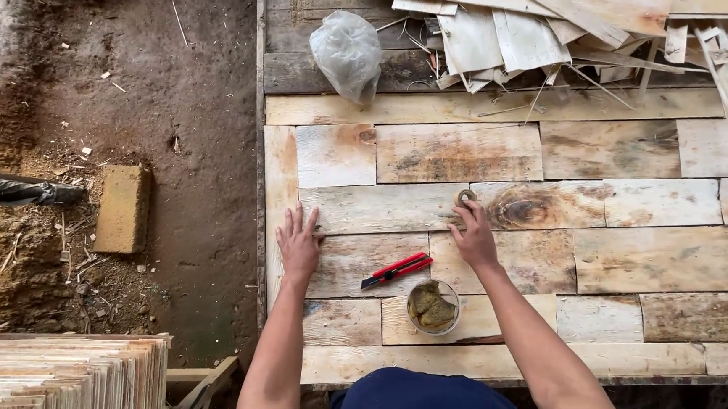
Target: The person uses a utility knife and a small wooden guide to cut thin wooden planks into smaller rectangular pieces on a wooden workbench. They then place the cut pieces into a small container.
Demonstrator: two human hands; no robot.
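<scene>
**A:** Left hand [298, 244]?

**B:** Laid flat, palm down, on the plank panel [634, 213], close to its left edge. Fingers straight and a little fanned, gripping nothing, only pressing on the wood.

**A:** And the right hand [474, 238]?

**B:** Further in from the left edge, short of the panel's middle. Fingertips drawn together, pinching a small ring [465, 197] held upright over a seam between two planks. Too small to tell what sort of ring.

**A:** Handling?

**B:** Probably light and stiff, quick to roll away or slip out of a loose hold. Best taken by the rim between thumb and forefinger. As for the panel, likely heavy, rigid, rough and splintery. Best gripped at its edges, with both hands.

**A:** Anything close to the hands?

**B:** A red utility knife [396, 270] lying between the two wrists, untouched. Just beyond it, toward the near edge, a small round bowl [433, 306] with a greenish-brown lump inside, just beside the right forearm.

**A:** Farther off?

**B:** A crumpled plastic bag [346, 52] near the far left corner, and a heap of thin wood offcuts [555, 16] along the far edge toward the right corner. Off the panel, to the left, a pale block [122, 207] on the dirt floor, and a stack of thin sheets [64, 391] by the near left corner.
</scene>
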